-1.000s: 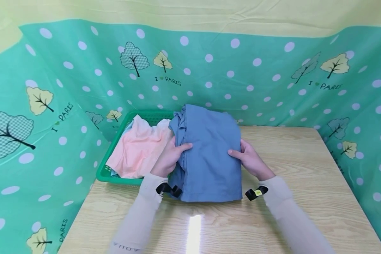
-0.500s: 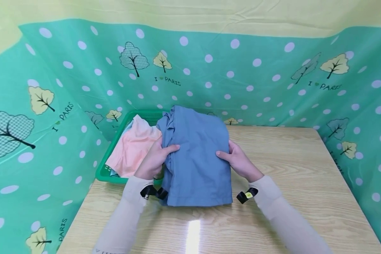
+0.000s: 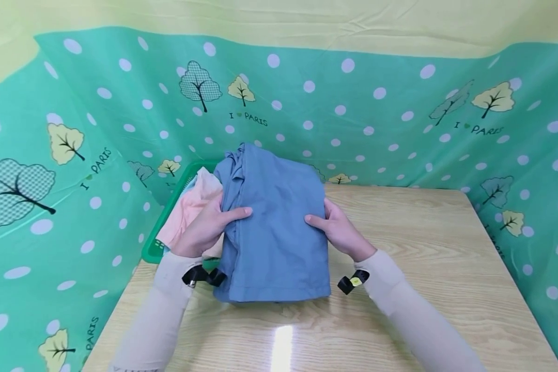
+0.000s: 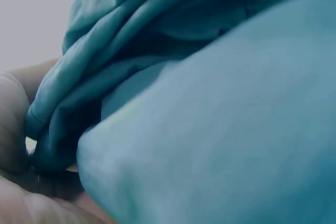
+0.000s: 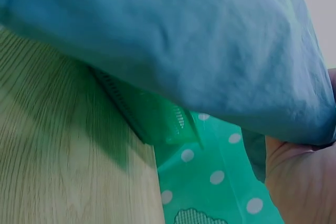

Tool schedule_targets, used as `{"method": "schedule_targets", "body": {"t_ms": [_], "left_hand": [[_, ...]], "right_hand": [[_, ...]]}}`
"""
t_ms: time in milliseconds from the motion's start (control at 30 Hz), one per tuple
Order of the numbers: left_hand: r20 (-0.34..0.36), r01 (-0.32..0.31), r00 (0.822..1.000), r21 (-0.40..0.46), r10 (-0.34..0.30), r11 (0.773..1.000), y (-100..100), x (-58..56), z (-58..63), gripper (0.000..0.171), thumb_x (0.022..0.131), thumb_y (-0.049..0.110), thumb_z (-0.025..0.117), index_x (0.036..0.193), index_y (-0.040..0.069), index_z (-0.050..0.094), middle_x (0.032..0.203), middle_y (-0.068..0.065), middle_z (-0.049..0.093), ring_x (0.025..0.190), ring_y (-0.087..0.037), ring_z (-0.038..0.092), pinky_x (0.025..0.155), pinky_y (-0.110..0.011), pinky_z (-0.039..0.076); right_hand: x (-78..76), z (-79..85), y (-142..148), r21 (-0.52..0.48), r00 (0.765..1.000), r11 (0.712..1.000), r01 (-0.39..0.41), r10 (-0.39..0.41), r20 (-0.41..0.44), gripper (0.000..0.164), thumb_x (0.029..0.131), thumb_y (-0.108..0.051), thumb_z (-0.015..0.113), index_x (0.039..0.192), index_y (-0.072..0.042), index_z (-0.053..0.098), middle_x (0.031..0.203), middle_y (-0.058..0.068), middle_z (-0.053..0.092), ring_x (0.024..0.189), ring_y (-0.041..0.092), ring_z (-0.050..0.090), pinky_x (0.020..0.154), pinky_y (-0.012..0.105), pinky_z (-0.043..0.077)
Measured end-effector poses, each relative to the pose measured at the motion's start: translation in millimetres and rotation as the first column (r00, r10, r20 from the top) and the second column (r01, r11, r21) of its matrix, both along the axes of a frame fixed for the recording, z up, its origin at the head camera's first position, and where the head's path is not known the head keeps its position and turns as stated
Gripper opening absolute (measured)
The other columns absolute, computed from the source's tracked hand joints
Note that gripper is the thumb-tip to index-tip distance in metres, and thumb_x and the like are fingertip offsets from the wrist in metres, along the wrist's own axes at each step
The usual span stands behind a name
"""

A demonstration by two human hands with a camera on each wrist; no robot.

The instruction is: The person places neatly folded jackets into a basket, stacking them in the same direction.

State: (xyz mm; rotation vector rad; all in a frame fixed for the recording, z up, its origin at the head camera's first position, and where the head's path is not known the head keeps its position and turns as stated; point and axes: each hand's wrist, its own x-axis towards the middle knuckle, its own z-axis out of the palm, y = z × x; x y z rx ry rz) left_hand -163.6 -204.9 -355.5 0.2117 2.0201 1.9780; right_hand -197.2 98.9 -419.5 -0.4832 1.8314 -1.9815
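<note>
A folded blue garment [image 3: 279, 227] hangs between both hands, raised over the table and overlapping the right part of the green basket in the head view. My left hand [image 3: 204, 227] grips its bunched left edge, thumb on top and fingers underneath. On the opposite edge my right hand [image 3: 341, 230] pinches the cloth, thumb in front. Layered folds of the garment [image 4: 131, 40] fill the left wrist view, beside the palm. From the right wrist view, the lower side of the cloth [image 5: 173, 51] stands above the tabletop, with the hand [image 5: 299, 177] at its edge.
Under the garment stands a green plastic basket [image 3: 154, 250] with pink clothing [image 3: 190, 201] in it. The wooden table [image 3: 423, 248] extends to the right. A green dotted curtain [image 3: 381, 124] encloses the back and sides.
Both hands have carried the blue garment to the left, so it covers more of the basket and the pink clothing. Their grip looks the same.
</note>
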Motion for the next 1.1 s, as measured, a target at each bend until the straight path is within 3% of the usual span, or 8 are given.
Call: {"method": "schedule_targets", "body": {"t_ms": [267,500,700,800,867,967,1100], "left_hand": [[0.047,-0.005,0.999,-0.070,0.008,0.998,-21.1,-9.6,5.1,0.087,0.097,0.010,0.068,0.164,0.022,0.014,0.165,-0.010,0.031,0.146,-0.032,0.040,0.119,-0.042,0.040],[0.066,-0.003,0.998,-0.132,0.012,0.991,-41.1,-23.0,6.2,0.096,0.093,0.001,0.065,0.165,0.018,0.005,0.167,-0.017,0.024,0.149,-0.038,0.035,0.119,-0.046,0.039],[0.090,0.003,0.996,-0.186,0.014,0.982,-58.8,-34.2,10.9,0.097,0.093,-0.004,0.062,0.165,0.016,0.001,0.167,-0.020,0.022,0.147,-0.039,0.034,0.108,-0.031,0.046],[0.107,-0.006,0.994,-0.213,0.029,0.977,-67.1,-38.6,13.6,0.094,0.093,-0.003,0.062,0.165,0.012,0.003,0.164,-0.022,0.026,0.142,-0.037,0.040,0.099,-0.024,0.051],[0.116,-0.019,0.992,-0.241,0.048,0.970,-72.0,-40.8,14.2,0.093,0.094,-0.002,0.063,0.165,0.013,0.005,0.161,-0.023,0.030,0.134,-0.033,0.049,0.094,-0.025,0.054],[0.129,-0.029,0.989,-0.266,0.066,0.964,-77.9,-43.4,12.6,0.093,0.094,-0.001,0.063,0.165,0.014,0.004,0.162,-0.022,0.029,0.136,-0.034,0.048,0.102,-0.033,0.053],[0.136,-0.028,0.988,-0.272,0.067,0.962,-85.3,-47.0,9.0,0.096,0.095,-0.003,0.059,0.165,0.013,-0.004,0.167,-0.023,0.018,0.149,-0.041,0.032,0.119,-0.050,0.038]], "right_hand": [[-2.0,7.0,-17.4,-0.008,1.000,1.000,0.005,-0.005,-0.008,0.062,0.104,-0.009,0.055,0.159,-0.013,0.027,0.158,0.012,0.044,0.142,0.031,0.048,0.114,0.044,0.045],[-9.8,6.9,-38.5,-0.018,1.000,1.000,-0.001,0.001,0.005,0.062,0.105,-0.008,0.053,0.160,-0.014,0.025,0.160,0.011,0.041,0.147,0.030,0.043,0.120,0.050,0.037],[-17.8,6.1,-57.8,-0.041,0.999,0.999,0.016,-0.014,0.030,0.058,0.105,-0.006,0.052,0.158,-0.011,0.029,0.157,0.012,0.046,0.144,0.031,0.047,0.119,0.048,0.040],[-22.8,2.6,-67.7,-0.052,0.998,0.998,0.038,-0.035,0.051,0.057,0.104,-0.004,0.052,0.157,-0.008,0.030,0.156,0.015,0.047,0.143,0.032,0.048,0.119,0.047,0.040],[-25.7,-0.9,-74.0,-0.054,0.996,0.997,0.052,-0.048,0.069,0.057,0.104,-0.003,0.053,0.156,-0.006,0.031,0.154,0.016,0.048,0.142,0.032,0.049,0.118,0.047,0.041],[-28.3,-5.4,-82.8,-0.058,0.995,0.997,0.054,-0.049,0.086,0.058,0.102,-0.001,0.053,0.155,-0.005,0.030,0.153,0.018,0.049,0.141,0.034,0.050,0.118,0.047,0.041],[-30.4,-9.3,-92.1,-0.070,0.995,0.997,0.030,-0.023,0.099,0.058,0.102,0.000,0.053,0.155,-0.006,0.030,0.153,0.017,0.048,0.140,0.033,0.050,0.117,0.047,0.042]]}}
